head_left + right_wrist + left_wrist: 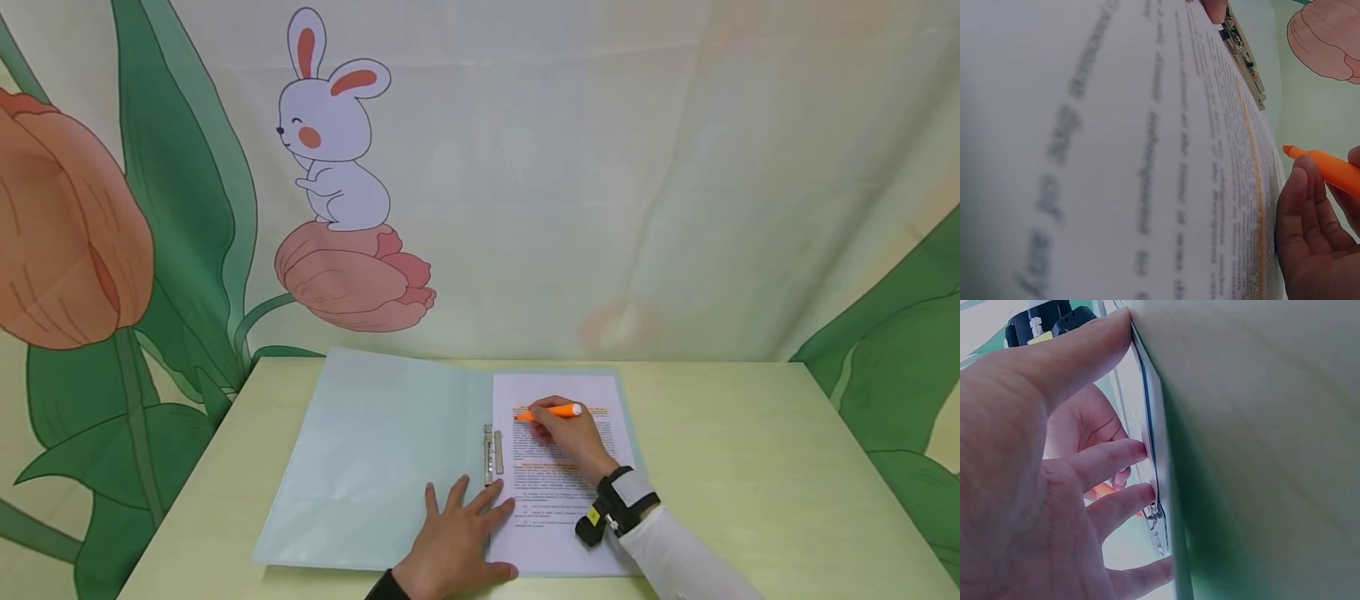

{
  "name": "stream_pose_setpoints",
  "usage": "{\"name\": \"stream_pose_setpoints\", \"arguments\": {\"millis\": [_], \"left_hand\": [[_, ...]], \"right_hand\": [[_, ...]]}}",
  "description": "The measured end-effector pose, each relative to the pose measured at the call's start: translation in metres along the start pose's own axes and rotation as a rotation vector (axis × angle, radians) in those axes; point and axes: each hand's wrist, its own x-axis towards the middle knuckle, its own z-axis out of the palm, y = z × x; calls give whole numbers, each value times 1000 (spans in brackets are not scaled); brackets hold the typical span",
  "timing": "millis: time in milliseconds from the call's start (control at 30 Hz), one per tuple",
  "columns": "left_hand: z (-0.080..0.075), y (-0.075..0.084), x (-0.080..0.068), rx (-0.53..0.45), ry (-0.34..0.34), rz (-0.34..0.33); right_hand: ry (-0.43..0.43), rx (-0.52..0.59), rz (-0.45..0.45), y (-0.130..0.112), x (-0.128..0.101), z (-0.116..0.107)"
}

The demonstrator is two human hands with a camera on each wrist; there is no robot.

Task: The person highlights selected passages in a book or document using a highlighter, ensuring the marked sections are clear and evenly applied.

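Between thumb and fingers, my right hand (570,433) grips an orange highlighter (557,412), its tip at the left edge of the text near the top of the printed page (555,550). Orange marks run along some lines at the top and middle of the sheet. In the right wrist view, the highlighter (1329,170) points left, and its tip looks slightly off the paper. With fingers spread, my left hand (457,546) rests across the lower part of the open light-blue folder (382,450) and the page's lower left edge. A metal clip (492,454) sits at the folder's fold.
The folder lies on a pale yellow table (750,467), whose surface extends on both sides. Behind the table hangs a backdrop (562,183) printed with a rabbit and tulips. A black wrist camera (592,525) is strapped to my right wrist, over the page.
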Motion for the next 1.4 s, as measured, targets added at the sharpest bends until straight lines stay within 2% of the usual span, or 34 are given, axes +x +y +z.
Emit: {"name": "stream_pose_setpoints", "arguments": {"millis": [333, 1400], "left_hand": [[1, 0, 0, 7, 12, 8], [-1, 1, -3, 25, 27, 16]], "right_hand": [[4, 23, 2, -1, -1, 2], [18, -95, 38, -2, 0, 4]]}}
